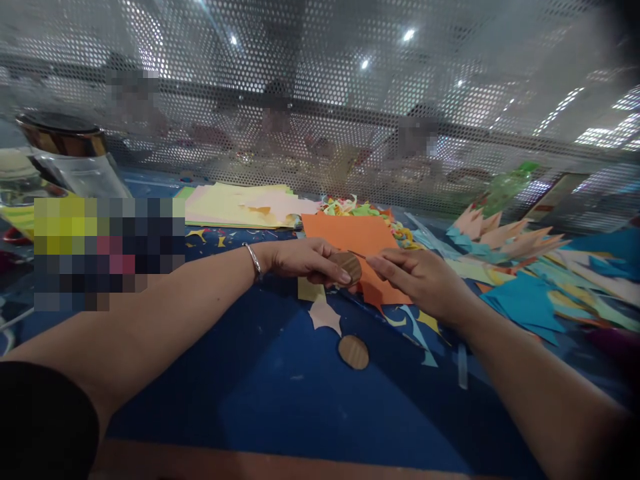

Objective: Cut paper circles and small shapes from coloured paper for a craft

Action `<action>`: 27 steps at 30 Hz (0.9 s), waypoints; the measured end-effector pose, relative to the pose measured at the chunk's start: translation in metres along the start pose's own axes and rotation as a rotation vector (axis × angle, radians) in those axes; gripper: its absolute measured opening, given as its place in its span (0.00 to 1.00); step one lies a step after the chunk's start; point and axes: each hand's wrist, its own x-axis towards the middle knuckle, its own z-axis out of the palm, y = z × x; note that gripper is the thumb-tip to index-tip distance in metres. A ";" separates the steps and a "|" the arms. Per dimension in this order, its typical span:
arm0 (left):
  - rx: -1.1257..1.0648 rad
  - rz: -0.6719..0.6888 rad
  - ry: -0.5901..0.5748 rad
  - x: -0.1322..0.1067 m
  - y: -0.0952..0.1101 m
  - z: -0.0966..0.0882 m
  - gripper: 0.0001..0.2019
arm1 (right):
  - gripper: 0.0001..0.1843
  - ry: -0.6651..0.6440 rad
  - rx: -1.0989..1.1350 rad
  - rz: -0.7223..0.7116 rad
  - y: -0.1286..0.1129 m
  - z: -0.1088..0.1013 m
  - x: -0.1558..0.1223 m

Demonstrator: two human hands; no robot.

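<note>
Between the thumb and fingers of my left hand [313,261] is a round brown cardboard disc [347,269]. My right hand [417,277] is closed in a pinch just right of the disc, on a thin brown strip [357,254] whose tip reaches the disc's upper edge; its exact kind is unclear. Behind both hands lies a sheet of orange paper [345,230]. A second cardboard disc [354,352] lies flat on the blue table, nearer to me. Just above it rests a pale pink paper piece with pointed corners [325,316], beside a small yellow paper piece [311,289].
Stacked pastel paper [220,203] and curly scraps [357,205] lie at the back. On the right are folded peach paper points [505,233], blue sheets [525,300] and a green bottle [507,187]. A clear jar [83,170] stands left. Behind runs a perforated metal screen [320,127].
</note>
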 end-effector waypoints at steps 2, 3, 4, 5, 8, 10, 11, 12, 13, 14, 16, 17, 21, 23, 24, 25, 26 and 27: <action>0.035 -0.009 -0.005 -0.002 0.001 -0.001 0.12 | 0.30 0.016 -0.022 0.013 0.001 0.000 0.000; 0.063 -0.016 -0.016 -0.003 0.002 -0.001 0.12 | 0.29 0.028 -0.033 0.022 0.002 0.000 0.001; 0.093 -0.022 -0.030 -0.005 0.004 -0.001 0.12 | 0.29 0.039 -0.044 0.032 0.003 0.000 0.001; 0.122 -0.028 -0.050 -0.006 0.007 0.000 0.12 | 0.29 0.049 -0.051 0.040 0.004 0.001 0.001; 0.163 -0.044 -0.119 -0.011 0.018 0.006 0.14 | 0.29 0.045 -0.048 0.058 0.006 0.002 0.001; 0.179 -0.081 -0.183 -0.013 0.026 0.013 0.14 | 0.30 0.040 -0.046 0.053 0.007 0.003 0.001; 0.192 -0.115 -0.216 -0.014 0.029 0.017 0.15 | 0.30 0.043 -0.050 0.049 0.007 0.004 0.001; 0.214 -0.164 -0.241 -0.015 0.033 0.021 0.17 | 0.31 0.046 -0.057 0.045 0.007 0.004 0.000; 0.260 -0.222 -0.254 -0.017 0.036 0.025 0.20 | 0.30 0.047 -0.065 0.043 0.006 0.004 0.000; 0.335 -0.275 -0.242 -0.019 0.038 0.029 0.24 | 0.30 0.047 -0.073 0.044 0.006 0.005 0.000; 0.594 -0.345 -0.149 -0.027 0.041 0.039 0.30 | 0.29 0.048 -0.087 0.047 0.006 0.005 0.000; 0.770 -0.336 -0.073 -0.031 0.041 0.044 0.32 | 0.29 0.052 -0.097 0.044 0.006 0.005 0.000; 1.061 -0.225 0.111 -0.048 0.036 0.068 0.30 | 0.30 0.072 -0.151 0.010 0.006 0.007 0.000; 1.067 -0.235 0.128 -0.055 0.035 0.077 0.25 | 0.29 0.070 -0.179 0.002 0.006 0.008 0.000; 1.066 -0.242 0.136 -0.059 0.036 0.080 0.22 | 0.29 0.069 -0.192 0.003 0.006 0.008 0.000; 1.069 -0.256 0.136 -0.063 0.039 0.082 0.19 | 0.29 0.070 -0.205 0.004 0.006 0.009 -0.001; 1.073 -0.256 0.138 -0.068 0.044 0.082 0.18 | 0.28 0.070 -0.218 0.005 0.005 0.009 -0.001; 1.080 -0.270 0.136 -0.073 0.049 0.080 0.20 | 0.28 0.067 -0.230 0.004 0.005 0.009 -0.001</action>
